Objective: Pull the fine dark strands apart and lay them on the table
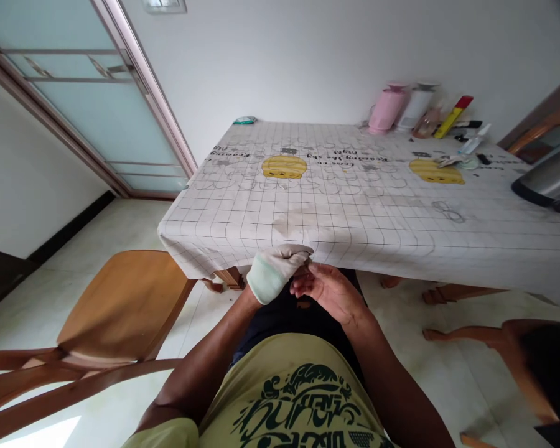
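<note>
My left hand (280, 267) wears a white work glove with a pale mint cuff (266, 278). Its fingers are pressed together and bent toward my right hand, just in front of the table's near edge. My right hand (331, 289) is bare. Its thumb and forefinger come together at the gloved fingertips, while the other fingers curl below. Whatever lies between the two hands is too small or hidden to make out. Farther back on the right of the table lies a crumpled whitish, mint-tinged thing (462, 162) that looks like another glove.
A checked white tablecloth (242, 214) covers the table. Along the wall stand a pink appliance (386, 111), a white one (416, 107), a yellow-and-red box (452, 118) and bottles. A steel kettle (553, 174) is at right. Wooden chairs stand left (126, 305) and right (518, 348).
</note>
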Demonstrator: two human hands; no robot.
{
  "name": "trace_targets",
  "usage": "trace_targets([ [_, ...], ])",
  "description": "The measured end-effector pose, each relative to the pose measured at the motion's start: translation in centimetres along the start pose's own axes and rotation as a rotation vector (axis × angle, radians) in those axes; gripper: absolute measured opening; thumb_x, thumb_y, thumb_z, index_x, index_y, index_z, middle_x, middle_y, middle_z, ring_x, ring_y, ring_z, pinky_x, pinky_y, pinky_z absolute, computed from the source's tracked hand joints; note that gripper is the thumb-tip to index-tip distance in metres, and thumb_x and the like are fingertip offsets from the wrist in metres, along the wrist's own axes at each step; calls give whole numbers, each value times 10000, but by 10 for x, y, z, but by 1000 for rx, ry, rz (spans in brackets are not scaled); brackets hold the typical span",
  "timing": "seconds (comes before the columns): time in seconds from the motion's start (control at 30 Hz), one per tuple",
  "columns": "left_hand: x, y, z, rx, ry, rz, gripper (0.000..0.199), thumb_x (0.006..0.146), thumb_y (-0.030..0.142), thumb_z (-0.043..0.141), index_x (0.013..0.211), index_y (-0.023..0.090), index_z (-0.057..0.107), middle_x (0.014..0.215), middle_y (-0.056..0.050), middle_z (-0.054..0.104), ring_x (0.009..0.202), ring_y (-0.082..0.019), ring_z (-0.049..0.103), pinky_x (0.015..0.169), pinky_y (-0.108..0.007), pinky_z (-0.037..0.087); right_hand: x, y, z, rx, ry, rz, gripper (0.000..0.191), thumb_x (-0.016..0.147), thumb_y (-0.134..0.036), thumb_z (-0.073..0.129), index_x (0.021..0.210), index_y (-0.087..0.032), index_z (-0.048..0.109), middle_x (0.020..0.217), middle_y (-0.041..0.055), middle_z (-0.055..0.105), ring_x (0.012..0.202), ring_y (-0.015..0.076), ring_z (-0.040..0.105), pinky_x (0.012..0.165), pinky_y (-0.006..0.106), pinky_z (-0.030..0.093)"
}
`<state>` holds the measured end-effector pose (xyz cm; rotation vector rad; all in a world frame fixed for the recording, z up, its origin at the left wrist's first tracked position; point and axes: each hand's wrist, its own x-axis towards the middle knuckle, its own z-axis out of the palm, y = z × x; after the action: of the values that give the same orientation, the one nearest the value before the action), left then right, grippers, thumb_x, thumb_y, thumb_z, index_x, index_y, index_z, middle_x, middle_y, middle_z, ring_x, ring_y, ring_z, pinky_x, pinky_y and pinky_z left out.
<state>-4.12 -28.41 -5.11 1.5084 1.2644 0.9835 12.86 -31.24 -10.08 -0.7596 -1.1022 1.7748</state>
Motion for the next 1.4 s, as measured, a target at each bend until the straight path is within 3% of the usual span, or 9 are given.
trace_targets([
  [0.1,-1,6,3,71,88,-21,233,939,278,619,1047,277,826,913,30,819,826,-111,759,764,-177,602,-4,-12,-8,-180,173,-132,384,991,-554,613,991,-200,761,885,77,750,867,220,714,831,377,572],
  [0.23,-5,9,9,235,225,85,202,931,228,653,991,302,831,975,50,820,896,-112,766,862,-194,594,-13,-36,-11,-505,358,-288,324,999,-512,625,1066,-224,756,1056,79,774,997,227,732,968,386,553],
  [0.4,-7,1,19,426,323,214,189,916,208,690,993,306,833,994,38,823,946,-153,772,894,-247,601,-12,-39,-1,-829,436,-391,227,939,-427,723,1070,-246,763,1017,47,791,927,224,757,813,325,591],
  [0.57,-8,-10,26,503,370,302,198,942,217,675,1042,297,827,996,24,823,917,-160,773,862,-259,602,0,-23,1,-1058,542,-628,173,1023,-309,604,981,-232,752,836,28,776,734,188,736,698,306,554],
  [0.8,-10,-14,30,592,295,312,235,961,225,653,1125,279,812,1050,-12,817,934,-176,759,843,-263,587,6,-22,-4,-1316,568,-785,160,1054,-243,560,1040,-209,716,874,58,736,785,193,687,760,328,519],
  [1.13,-18,-7,38,696,293,256,273,974,236,609,1148,269,817,933,-47,807,858,-194,732,776,-264,534,9,-24,-3,-1295,541,-802,209,1079,-276,510,1007,-242,703,814,51,693,743,191,648,724,341,522],
  [1.27,-15,-12,38,686,350,252,233,957,255,633,1082,286,826,1005,-32,809,893,-196,728,795,-265,525,7,-29,-1,-1302,515,-809,154,1063,-232,538,1062,-239,692,885,60,711,808,198,667,772,340,531],
  [1.4,-11,-13,35,655,303,280,202,920,288,683,1066,280,823,1053,-42,806,904,-212,726,806,-279,518,6,-27,-1,-1348,460,-846,150,1052,-178,545,1094,-227,681,889,64,696,826,200,668,786,341,530],
])
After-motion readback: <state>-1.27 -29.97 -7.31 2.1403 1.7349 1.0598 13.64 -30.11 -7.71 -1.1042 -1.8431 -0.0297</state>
